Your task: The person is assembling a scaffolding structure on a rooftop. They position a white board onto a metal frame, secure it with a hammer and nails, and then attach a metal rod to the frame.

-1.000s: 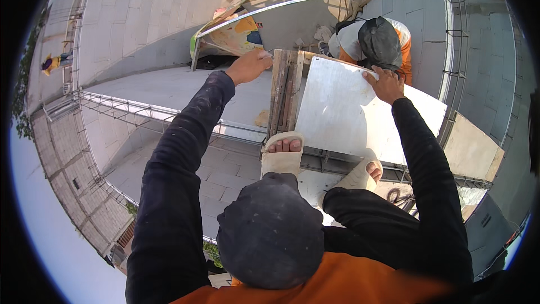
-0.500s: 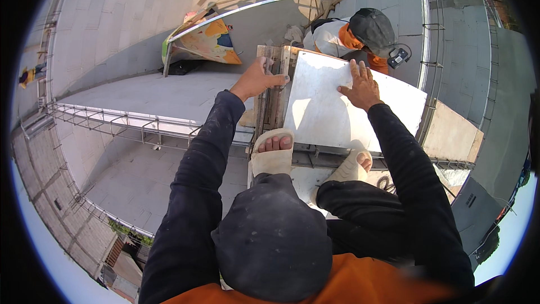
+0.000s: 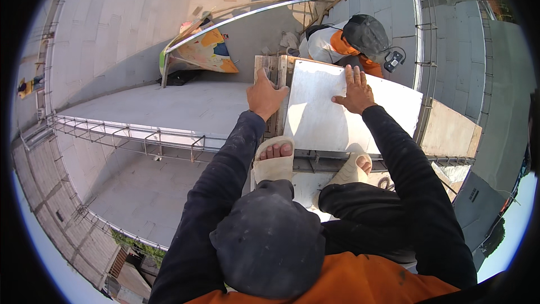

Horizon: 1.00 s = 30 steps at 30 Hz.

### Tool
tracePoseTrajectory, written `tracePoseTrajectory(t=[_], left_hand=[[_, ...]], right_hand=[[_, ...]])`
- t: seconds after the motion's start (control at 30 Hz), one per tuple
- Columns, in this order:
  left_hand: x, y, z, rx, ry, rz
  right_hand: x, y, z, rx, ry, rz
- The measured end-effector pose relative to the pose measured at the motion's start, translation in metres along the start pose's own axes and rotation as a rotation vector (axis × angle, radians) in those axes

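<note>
A white sheet panel (image 3: 315, 118) lies in front of me, with timber boards (image 3: 274, 124) along its left edge. My left hand (image 3: 265, 94) rests on these boards, thumb and index finger spread apart; its other fingers are mostly hidden. Flat on the panel's far edge is my right hand (image 3: 357, 93), fingers stretched out, holding nothing. Just beyond that edge a co-worker in a dark cap (image 3: 365, 34) bends down, hands out of sight. My sandalled feet stand at the panel's near side, the left sandal (image 3: 274, 166) close to the boards.
Steel rebar cages (image 3: 129, 132) run along the wall tops at left, with another rebar cage (image 3: 426, 22) at right. Deep drops open between the pale block walls. A metal strip (image 3: 242, 19) leans over a colourful sheet (image 3: 208, 50) below. A plywood board (image 3: 450, 129) lies at right.
My left hand has shifted slightly nearer and its thumb and index finger are spread wider. The right hand stays flat on the panel. The co-worker's head appears slightly farther left.
</note>
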<state>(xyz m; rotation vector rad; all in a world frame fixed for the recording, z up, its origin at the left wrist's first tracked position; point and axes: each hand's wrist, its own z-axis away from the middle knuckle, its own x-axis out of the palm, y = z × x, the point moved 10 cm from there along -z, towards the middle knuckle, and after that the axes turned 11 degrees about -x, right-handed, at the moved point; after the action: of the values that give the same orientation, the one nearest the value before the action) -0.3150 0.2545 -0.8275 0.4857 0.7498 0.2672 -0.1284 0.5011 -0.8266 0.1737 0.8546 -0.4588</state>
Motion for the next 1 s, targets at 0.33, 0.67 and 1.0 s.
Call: tracePoseTrajectory(t=[0.33, 0.67, 1.0], left_hand=[[0.016, -0.008, -0.012, 0.07, -0.028, 0.171], [0.008, -0.007, -0.012, 0.178, -0.213, 0.439], [-0.007, 0.003, 0.041, 0.407, 0.175, -0.022]], right_hand=[[-0.043, 0.044, 0.034, -0.138, -0.047, -0.119], [0.013, 0.101, 0.19, -0.069, -0.148, -0.249], [0.087, 0.051, 0.172, -0.232, -0.341, -0.293]])
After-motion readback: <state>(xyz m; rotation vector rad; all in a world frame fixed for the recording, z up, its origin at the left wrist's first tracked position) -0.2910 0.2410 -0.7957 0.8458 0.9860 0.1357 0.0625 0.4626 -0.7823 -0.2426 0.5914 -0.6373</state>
